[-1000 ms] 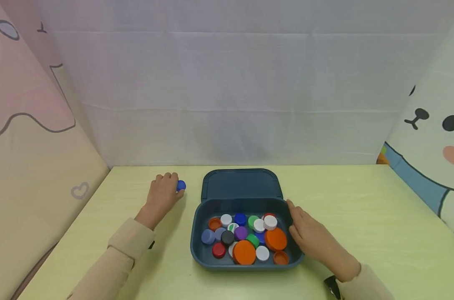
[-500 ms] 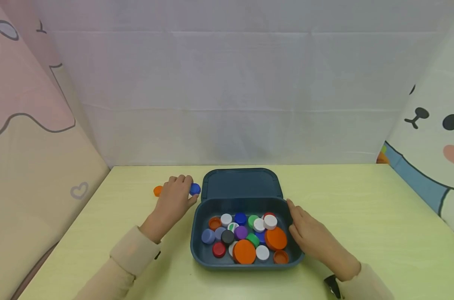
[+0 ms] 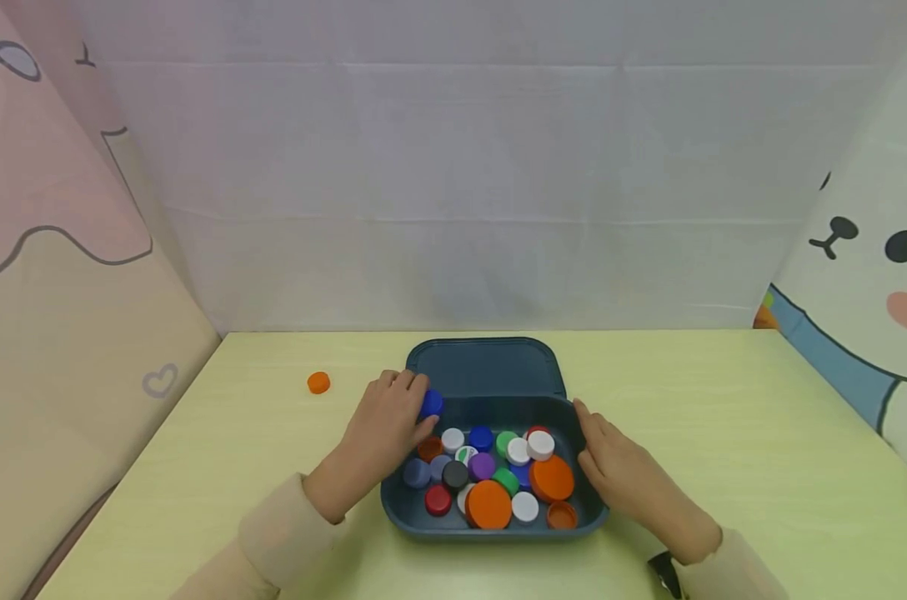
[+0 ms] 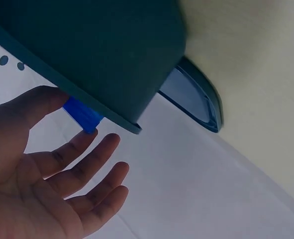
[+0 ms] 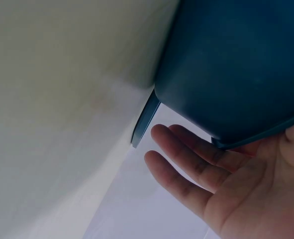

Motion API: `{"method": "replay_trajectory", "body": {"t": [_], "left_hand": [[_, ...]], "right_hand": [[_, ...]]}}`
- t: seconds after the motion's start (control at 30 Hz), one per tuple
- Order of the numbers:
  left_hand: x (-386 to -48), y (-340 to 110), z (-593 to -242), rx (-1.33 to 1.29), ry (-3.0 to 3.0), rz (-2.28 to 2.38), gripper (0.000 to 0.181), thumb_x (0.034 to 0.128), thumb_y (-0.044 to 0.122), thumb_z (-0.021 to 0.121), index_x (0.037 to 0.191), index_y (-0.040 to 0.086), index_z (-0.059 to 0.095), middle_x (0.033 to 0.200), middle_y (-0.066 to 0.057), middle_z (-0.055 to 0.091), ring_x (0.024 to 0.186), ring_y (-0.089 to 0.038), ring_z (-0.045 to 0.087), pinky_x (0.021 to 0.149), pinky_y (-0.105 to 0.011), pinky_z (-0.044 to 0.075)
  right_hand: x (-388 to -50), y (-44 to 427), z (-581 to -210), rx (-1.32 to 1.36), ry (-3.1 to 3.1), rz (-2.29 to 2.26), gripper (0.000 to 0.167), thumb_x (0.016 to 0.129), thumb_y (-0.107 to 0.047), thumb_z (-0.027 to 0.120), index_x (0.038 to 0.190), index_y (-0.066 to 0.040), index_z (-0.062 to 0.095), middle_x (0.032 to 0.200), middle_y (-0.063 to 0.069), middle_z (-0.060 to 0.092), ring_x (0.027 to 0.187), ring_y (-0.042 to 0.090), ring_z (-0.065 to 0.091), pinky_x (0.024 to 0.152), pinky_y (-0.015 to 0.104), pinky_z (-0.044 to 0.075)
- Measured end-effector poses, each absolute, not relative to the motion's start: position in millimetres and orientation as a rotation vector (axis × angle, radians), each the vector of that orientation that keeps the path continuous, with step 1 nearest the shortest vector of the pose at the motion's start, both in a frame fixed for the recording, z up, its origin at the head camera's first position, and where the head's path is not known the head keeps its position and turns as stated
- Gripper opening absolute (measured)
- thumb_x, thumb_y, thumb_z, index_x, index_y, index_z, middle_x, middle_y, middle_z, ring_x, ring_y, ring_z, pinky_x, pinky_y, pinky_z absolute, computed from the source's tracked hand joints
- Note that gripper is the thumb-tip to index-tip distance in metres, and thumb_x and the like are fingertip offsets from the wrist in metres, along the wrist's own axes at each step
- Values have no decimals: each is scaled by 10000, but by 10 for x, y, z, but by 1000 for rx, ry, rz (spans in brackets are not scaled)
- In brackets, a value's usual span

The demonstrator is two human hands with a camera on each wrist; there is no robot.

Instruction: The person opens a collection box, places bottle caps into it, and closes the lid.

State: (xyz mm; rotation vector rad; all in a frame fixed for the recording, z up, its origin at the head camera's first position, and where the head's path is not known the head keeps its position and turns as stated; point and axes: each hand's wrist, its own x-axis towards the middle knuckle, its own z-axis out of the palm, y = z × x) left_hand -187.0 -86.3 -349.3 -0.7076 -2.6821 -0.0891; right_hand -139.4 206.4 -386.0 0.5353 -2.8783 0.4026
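Note:
My left hand [image 3: 382,425] pinches a blue bottle cap [image 3: 432,404] between thumb and fingertips, above the back left corner of a dark blue box [image 3: 494,535]. In the left wrist view the cap [image 4: 83,115] shows just past the box rim, between thumb and index finger. My right hand [image 3: 626,471] rests against the box's right side with its fingers extended. Inside the box lie several caps, among them a large orange cap [image 3: 488,505], a purple cap [image 3: 482,466], a black cap [image 3: 455,475] and a red cap [image 3: 438,500].
Behind the box lies its lid [image 3: 487,365]. One small orange cap [image 3: 318,382] sits on the pale yellow table [image 3: 724,417], left of the box. A white cloth [image 3: 453,167] hangs along the table's back edge, with printed cloths at both sides.
The left hand has carried the blue cap rightward from the table to over the box, uncovering the small orange cap. My right hand has stayed at the box's side.

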Motion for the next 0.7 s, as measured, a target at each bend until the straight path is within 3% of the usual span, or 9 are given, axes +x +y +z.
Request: {"method": "replay_trajectory", "body": {"t": [0.7], "left_hand": [[-1766,-630,-3691,-875,-2733,32,382,762,351,719,1027,97,611,930,-54,630,855,-222,529,794,-346,480]], "right_hand": [[-1396,2067,-3869,532,-2876,402,526,887,-102,499,1345,82,318,1251,263,502,1144,372,513,914,477,445]]}}
